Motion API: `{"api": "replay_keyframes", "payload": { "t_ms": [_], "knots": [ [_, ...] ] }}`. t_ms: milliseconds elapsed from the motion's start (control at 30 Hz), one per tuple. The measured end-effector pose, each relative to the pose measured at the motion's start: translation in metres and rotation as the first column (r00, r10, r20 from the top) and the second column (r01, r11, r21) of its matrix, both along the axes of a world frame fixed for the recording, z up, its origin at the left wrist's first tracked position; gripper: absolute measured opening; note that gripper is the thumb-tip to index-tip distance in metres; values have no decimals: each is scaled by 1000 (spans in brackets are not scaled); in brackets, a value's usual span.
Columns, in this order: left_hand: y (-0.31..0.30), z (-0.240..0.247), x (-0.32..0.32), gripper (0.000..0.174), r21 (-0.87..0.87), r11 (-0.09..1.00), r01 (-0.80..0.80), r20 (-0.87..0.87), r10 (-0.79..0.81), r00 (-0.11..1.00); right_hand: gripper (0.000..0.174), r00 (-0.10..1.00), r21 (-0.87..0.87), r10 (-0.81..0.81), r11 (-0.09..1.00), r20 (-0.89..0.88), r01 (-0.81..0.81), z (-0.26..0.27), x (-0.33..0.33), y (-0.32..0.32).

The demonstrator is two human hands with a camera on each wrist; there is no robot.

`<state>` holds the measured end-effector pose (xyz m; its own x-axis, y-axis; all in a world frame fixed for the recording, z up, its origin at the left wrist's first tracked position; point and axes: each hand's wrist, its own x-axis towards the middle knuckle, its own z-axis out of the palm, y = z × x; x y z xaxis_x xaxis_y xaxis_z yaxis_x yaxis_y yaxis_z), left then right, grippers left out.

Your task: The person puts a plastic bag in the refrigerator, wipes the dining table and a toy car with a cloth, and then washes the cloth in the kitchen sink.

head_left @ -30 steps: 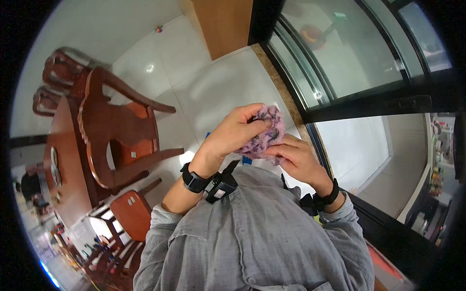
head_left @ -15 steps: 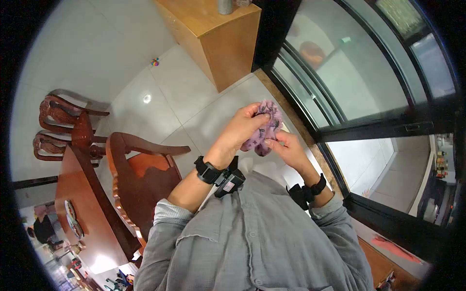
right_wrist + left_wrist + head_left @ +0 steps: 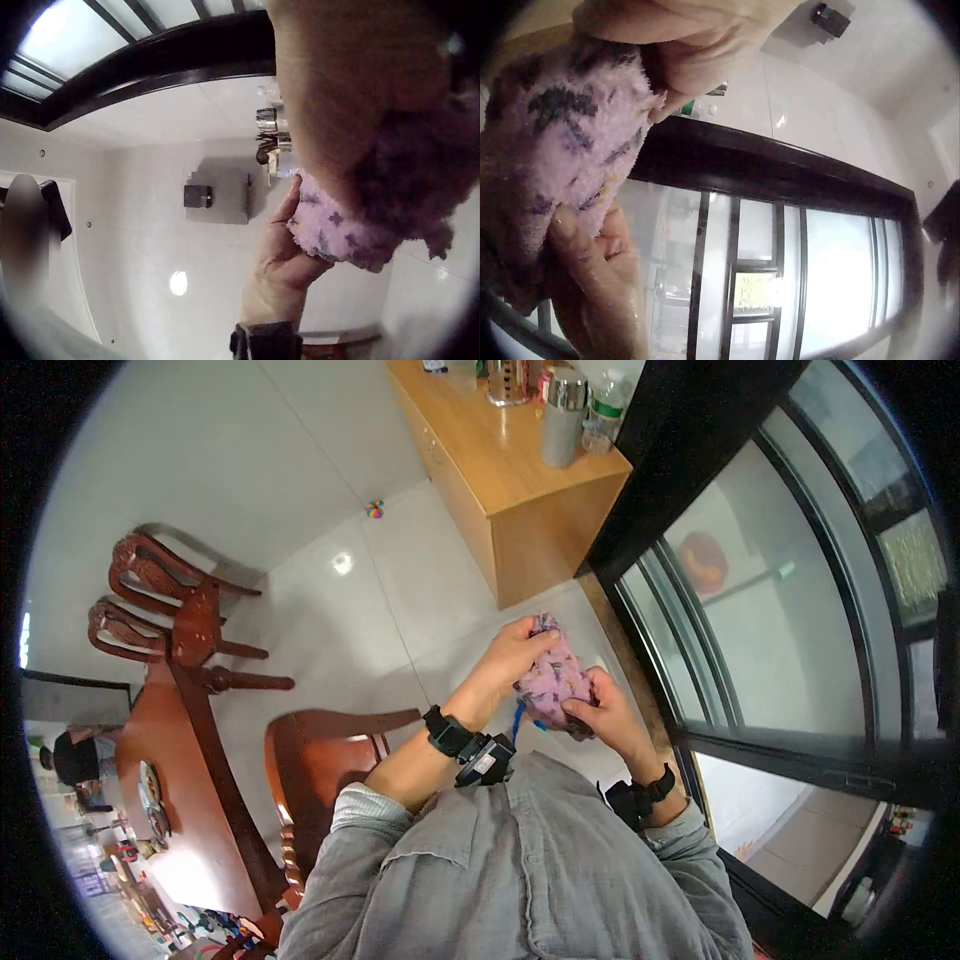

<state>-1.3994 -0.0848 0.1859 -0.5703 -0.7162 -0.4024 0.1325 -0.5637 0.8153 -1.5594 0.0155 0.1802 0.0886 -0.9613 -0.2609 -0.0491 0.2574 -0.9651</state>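
A fluffy pink-purple cloth with dark marks (image 3: 554, 682) is held between both hands in front of the grey shirt. The left hand (image 3: 503, 660) grips its upper left part, thumb over the front. On its lower right side, the right hand (image 3: 612, 716) pinches the edge between thumb and fingers. The left wrist view shows the cloth (image 3: 570, 142) close up, spread between the left hand (image 3: 697, 37) above and the right hand (image 3: 604, 289) below. In the right wrist view the cloth (image 3: 337, 225) is partly shaded beneath the near hand (image 3: 360, 90).
A wooden cabinet (image 3: 545, 530) carries a grey flask (image 3: 564, 422) and a plastic bottle (image 3: 604, 412). Dark-framed glass doors (image 3: 760, 610) stand at the right. Carved chairs (image 3: 195, 622) and a wooden table (image 3: 190, 790) are at the left; a small colourful object (image 3: 375, 509) lies on the floor.
The cloth was bunched and folded between the hands and now hangs flatter and wider. The head view has shifted, showing more of the cabinet top. Both hands still hold the cloth.
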Motion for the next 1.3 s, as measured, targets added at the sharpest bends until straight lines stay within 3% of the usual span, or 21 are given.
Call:
{"api": "replay_keyframes", "payload": {
  "t_ms": [100,167,267,367,500,600,700,800,867,1000,1067,1100,1133,1167,1200,1267,1300],
  "knots": [
    [-43,7,4,19,0,999,-49,98,48,994,26,1000,64,-14,998,27,12,0,-5,-41],
    [-66,7,1,28,4,998,-65,89,64,994,19,963,116,146,986,-225,-122,-12,-20,-66],
    [-93,13,4,42,39,994,-105,25,104,994,14,936,20,176,984,-304,-179,-25,-30,-101],
    [-119,10,9,49,55,987,-148,26,147,989,16,951,-65,149,983,-271,-173,-21,-34,-130],
    [-154,11,14,50,79,964,-254,8,254,967,13,984,7,137,991,-113,-137,-19,-30,-164],
    [-195,2,26,49,65,971,-231,-66,235,970,15,982,71,88,994,-166,-77,-12,-21,-194],
    [-233,-4,37,44,50,980,-191,-52,193,980,25,999,1,-39,999,-37,39,-5,-10,-224],
    [-276,-6,46,40,30,964,-264,-1,264,965,25,984,-55,-166,984,59,169,-4,9,-258],
    [-303,-21,54,38,5,956,-294,39,294,955,27,974,31,-203,979,97,201,-10,17,-277],
    [-343,-28,74,35,28,968,-250,-34,251,967,32,953,-40,-303,953,-25,302,-13,36,-313],
    [-361,-29,79,32,-100,986,-135,68,142,988,34,931,-64,-358,933,-65,354,-29,36,-322],
    [-366,-38,79,32,-95,988,-119,65,126,990,36,886,-86,-392,920,-249,383,-41,33,-325],
    [-367,-54,76,30,-390,914,-116,274,235,933,39,808,-112,-409,909,-425,401,-51,28,-326],
    [-370,-65,72,28,-650,759,-37,415,396,819,41,719,-194,-417,906,-556,376,-48,31,-322],
    [-370,-72,68,28,-653,757,-35,410,391,824,41,713,-198,-424,903,-558,382,-50,29,-319],
    [-360,-84,59,33,-744,627,229,386,125,914,41,747,-47,-297,941,-595,336,-60,23,-317],
    [-348,-72,52,34,-774,426,469,532,35,846,41,750,-42,-287,944,-596,327,-60,26,-316]
  ]
}}
